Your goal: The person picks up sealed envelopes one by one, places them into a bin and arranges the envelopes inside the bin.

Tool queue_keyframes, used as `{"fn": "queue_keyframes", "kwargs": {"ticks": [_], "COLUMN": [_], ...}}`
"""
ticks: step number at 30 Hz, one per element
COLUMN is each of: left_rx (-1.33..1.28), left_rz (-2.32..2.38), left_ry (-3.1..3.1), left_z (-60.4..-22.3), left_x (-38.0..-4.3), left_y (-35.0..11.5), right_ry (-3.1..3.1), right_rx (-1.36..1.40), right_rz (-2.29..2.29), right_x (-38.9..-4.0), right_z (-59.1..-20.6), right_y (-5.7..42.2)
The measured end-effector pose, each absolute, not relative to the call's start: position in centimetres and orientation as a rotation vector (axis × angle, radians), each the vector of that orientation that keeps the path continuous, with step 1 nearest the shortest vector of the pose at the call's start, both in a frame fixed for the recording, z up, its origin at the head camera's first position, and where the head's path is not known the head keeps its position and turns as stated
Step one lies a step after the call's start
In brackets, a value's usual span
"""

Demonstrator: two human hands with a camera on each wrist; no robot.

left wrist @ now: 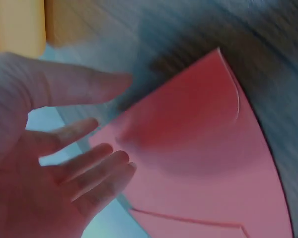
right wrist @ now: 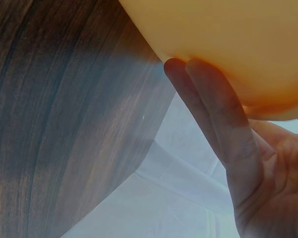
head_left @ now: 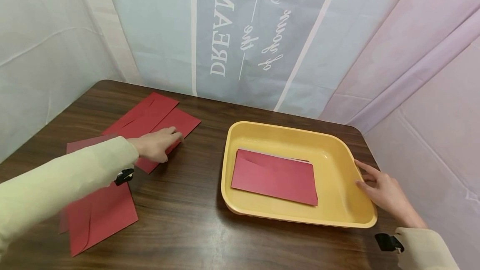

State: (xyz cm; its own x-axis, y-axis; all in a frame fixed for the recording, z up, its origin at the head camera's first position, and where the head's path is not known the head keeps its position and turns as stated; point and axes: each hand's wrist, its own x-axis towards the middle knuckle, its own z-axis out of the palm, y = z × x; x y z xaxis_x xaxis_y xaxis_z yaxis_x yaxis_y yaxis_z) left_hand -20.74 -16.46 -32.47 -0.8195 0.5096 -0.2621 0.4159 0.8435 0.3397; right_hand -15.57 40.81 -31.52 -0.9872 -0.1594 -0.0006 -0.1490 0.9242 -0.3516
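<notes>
My left hand (head_left: pixel 155 143) is over a red envelope (head_left: pixel 183 122) at the back left of the table. In the left wrist view its thumb and fingers are spread apart above the red envelope (left wrist: pixel 188 139), holding nothing. A second red envelope (head_left: pixel 144 113) lies beside it, partly overlapped. At the right, my right hand (head_left: pixel 388 193) holds the side of a yellow plastic tray (head_left: pixel 292 128), thumb at the rim and fingers along the outer wall. The right wrist view has those fingers (right wrist: pixel 213 99) against the tray's outside. Inside the tray lies a small stack of red envelopes (head_left: pixel 275 176).
More red envelopes (head_left: pixel 101 216) lie at the front left, partly under my left sleeve (head_left: pixel 75 178). All stand on a dark wood-grain table (head_left: pixel 180 220). A printed cloth backdrop (head_left: pixel 161 32) hangs behind, with pale fabric (head_left: pixel 431 136) along the right side.
</notes>
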Motion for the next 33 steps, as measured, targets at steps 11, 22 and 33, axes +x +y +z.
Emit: {"fn": "queue_keyframes", "kwargs": {"ticks": [11,22,33], "left_rx": [0.66,0.604,0.694], "left_rz": [0.253,0.285,0.276], "left_ry": [2.486,2.453,2.509], "left_z": [-32.0,-32.1,-32.6], "left_x": [-21.0,-20.9,-20.9], "left_y": [-17.9,-17.6,-17.8], "right_ry": [3.049,3.038,3.047], "right_rx": [-0.239,-0.211,-0.207], "right_rz": [-0.557,-0.549,-0.531], "right_x": [-15.6,-15.7,-15.6], "right_z": [-31.5,-31.6,-31.7], "right_y": [40.7,40.9,40.8]}}
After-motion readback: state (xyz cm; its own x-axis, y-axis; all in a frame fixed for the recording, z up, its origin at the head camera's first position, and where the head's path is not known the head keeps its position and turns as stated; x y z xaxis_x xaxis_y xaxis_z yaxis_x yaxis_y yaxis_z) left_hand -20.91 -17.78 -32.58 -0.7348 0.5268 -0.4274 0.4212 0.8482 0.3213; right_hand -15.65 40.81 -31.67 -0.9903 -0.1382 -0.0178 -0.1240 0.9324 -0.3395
